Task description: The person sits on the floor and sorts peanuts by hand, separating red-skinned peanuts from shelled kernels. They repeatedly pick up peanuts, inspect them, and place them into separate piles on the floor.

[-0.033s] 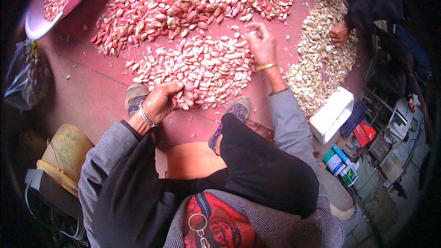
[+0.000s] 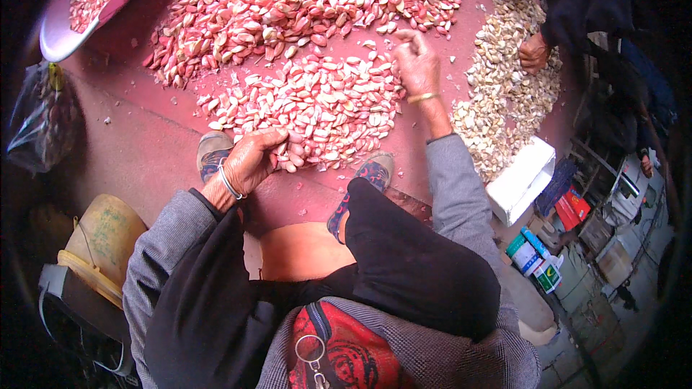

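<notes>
Pinkish garlic cloves (image 2: 324, 97) lie in a loose patch on the red floor in front of me. At the patch's near left edge is my left hand (image 2: 252, 158), wearing a silver bangle. Its fingers are curled closed around a few garlic cloves, partly hidden by the hand. My right hand (image 2: 419, 70), with a gold-coloured bangle, is over the floor at the patch's right edge. Its fingers are half bent and apart from the thumb, and I see nothing held in them. Behind the patch spreads a larger heap of redder cloves (image 2: 288, 7).
Paler garlic cloves (image 2: 497, 101) lie at the right, where another person's hand (image 2: 533, 52) reaches in. Beside them is a white foam box (image 2: 520, 181). A basin of cloves (image 2: 54, 43) stands far left, near a plastic bag (image 2: 43, 119) and a yellowish bucket (image 2: 104, 238).
My right hand has shifted slightly right, away from the patch of cloves. My left hand has not moved visibly.
</notes>
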The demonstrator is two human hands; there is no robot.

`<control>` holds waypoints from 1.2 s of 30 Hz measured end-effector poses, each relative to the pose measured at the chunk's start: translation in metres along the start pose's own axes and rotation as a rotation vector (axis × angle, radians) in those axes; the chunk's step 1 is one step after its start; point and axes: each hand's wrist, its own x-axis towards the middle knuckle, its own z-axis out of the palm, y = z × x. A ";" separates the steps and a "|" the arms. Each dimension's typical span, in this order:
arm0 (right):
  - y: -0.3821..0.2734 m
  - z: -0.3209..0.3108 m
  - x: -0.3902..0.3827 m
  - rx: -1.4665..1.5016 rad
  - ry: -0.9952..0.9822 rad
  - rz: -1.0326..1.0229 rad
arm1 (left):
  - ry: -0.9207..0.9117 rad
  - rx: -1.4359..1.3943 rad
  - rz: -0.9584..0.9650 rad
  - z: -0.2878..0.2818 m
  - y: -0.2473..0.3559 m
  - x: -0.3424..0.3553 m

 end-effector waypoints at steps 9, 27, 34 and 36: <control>0.045 -0.004 0.048 -0.541 0.039 -0.267 | 0.013 0.017 0.001 -0.005 -0.003 0.000; -0.067 0.056 -0.090 -0.071 -0.619 -0.284 | 0.027 -0.048 0.017 -0.006 -0.001 -0.005; -0.016 0.035 -0.005 -0.177 -0.104 -0.251 | 0.029 -0.094 0.060 -0.032 -0.004 -0.004; -0.010 0.039 -0.017 -0.138 -0.254 -0.209 | 0.040 -0.073 0.066 -0.042 -0.006 -0.005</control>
